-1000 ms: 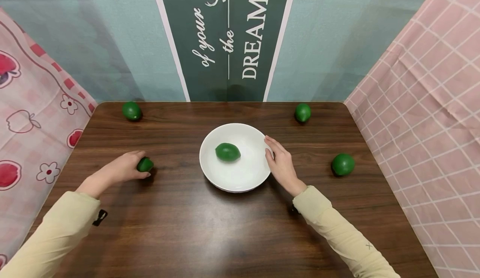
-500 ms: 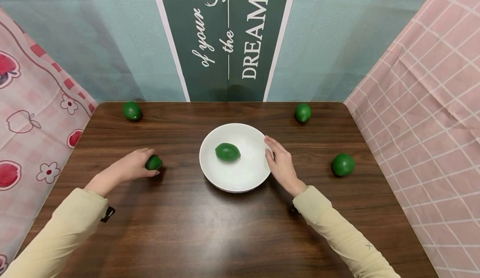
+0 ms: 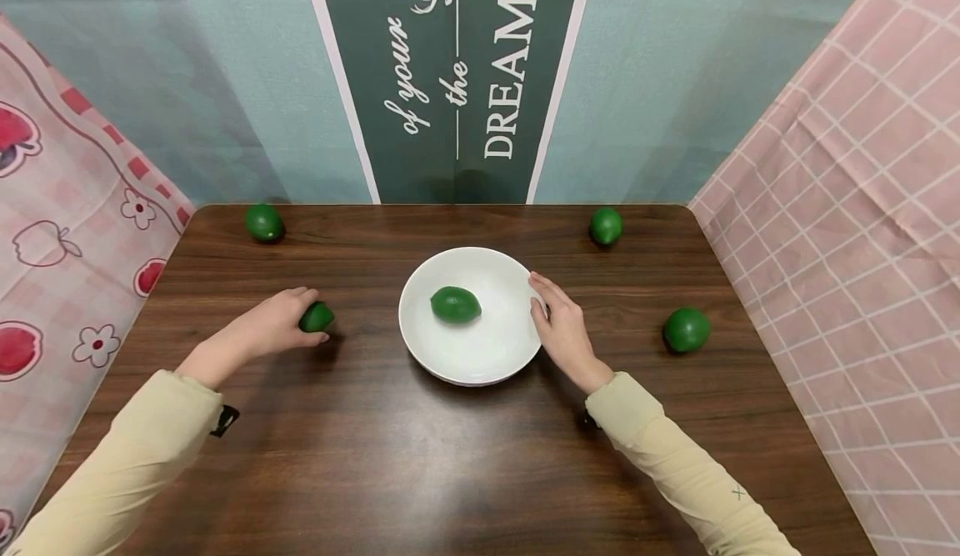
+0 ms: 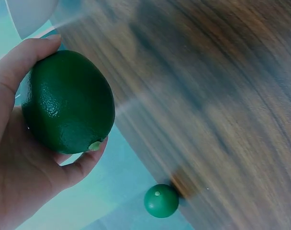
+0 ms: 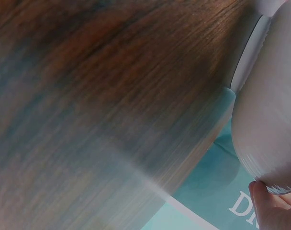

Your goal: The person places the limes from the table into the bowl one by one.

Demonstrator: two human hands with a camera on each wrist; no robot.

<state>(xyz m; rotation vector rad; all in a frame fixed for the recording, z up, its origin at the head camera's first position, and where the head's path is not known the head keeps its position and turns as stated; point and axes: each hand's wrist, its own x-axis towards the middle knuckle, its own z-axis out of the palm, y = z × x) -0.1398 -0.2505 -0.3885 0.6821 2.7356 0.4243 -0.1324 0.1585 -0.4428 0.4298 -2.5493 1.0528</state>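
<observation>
My left hand grips a green lime left of the bowl, and a shadow lies on the wood beside it. In the left wrist view this lime sits between the thumb and curled fingers, its pale stem end showing. A white bowl stands mid-table with another lime inside. On its right rim is my right hand, the thumb over the inside and the fingers along the outside. The right wrist view shows a fingertip touching the bowl at its rim; the rest of that hand is mostly hidden.
More limes lie on the brown wooden table: one at the back left, one lime at the back right, and one lime on the right. Cloth hangings close off the back and both sides.
My left hand has moved right and slightly back with its lime, nearer the bowl. My right hand, the bowl and the other limes stay where they were.
</observation>
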